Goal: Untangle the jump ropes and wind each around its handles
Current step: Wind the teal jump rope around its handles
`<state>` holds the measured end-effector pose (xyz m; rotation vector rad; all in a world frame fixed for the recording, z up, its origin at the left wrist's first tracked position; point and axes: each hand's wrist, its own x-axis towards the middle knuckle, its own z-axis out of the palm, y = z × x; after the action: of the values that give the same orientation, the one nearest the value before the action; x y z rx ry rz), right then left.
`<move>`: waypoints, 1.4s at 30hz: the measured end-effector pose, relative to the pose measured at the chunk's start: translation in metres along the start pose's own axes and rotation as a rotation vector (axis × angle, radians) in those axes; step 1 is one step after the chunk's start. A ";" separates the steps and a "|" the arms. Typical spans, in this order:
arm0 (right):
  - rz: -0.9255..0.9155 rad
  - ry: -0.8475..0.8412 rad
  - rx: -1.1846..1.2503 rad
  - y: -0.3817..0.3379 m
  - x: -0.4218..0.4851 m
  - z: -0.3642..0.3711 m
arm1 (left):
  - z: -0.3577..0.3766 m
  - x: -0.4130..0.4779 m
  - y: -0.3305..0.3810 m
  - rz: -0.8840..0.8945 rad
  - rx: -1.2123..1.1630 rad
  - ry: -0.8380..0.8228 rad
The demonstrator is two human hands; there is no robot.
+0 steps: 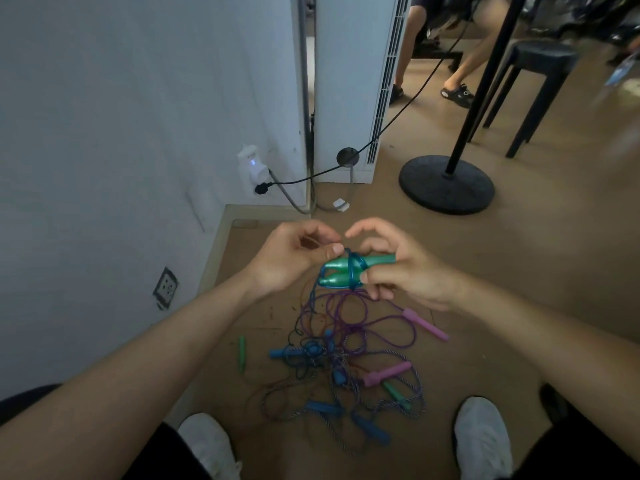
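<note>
I note the right hand (408, 273) clamped on the paired green handles (376, 260), their long axis running left-right at frame centre, while the left hand (291, 258), just beside their left end, pinches the blue rope (352, 271) wrapped round them, above the tangle (332, 351) on the floor (519, 271).

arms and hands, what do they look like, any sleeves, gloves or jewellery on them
The left forearm and right forearm are bare to the frame edge, with no sleeves showing. The left hand and right hand wear no gloves, and no ring, watch or bracelet is visible.
</note>
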<state>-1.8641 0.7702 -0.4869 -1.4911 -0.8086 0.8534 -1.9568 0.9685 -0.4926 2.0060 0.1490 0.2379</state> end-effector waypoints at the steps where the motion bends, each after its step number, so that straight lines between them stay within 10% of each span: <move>1: -0.002 0.000 0.026 0.000 0.000 0.000 | 0.000 0.000 0.001 -0.041 -0.030 0.019; 17: 0.053 0.047 0.150 -0.003 0.004 0.009 | 0.001 -0.024 0.015 0.478 0.376 -0.085; 31: 0.201 -0.126 0.337 -0.006 0.004 -0.001 | -0.014 -0.015 0.016 0.399 0.310 0.043; 42: 0.150 -0.095 -0.420 0.026 0.000 0.011 | -0.036 -0.002 0.004 0.302 0.447 0.378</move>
<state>-1.8730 0.7730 -0.5130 -1.9097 -0.9989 0.9081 -1.9673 0.9978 -0.4736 2.4054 0.1461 0.8403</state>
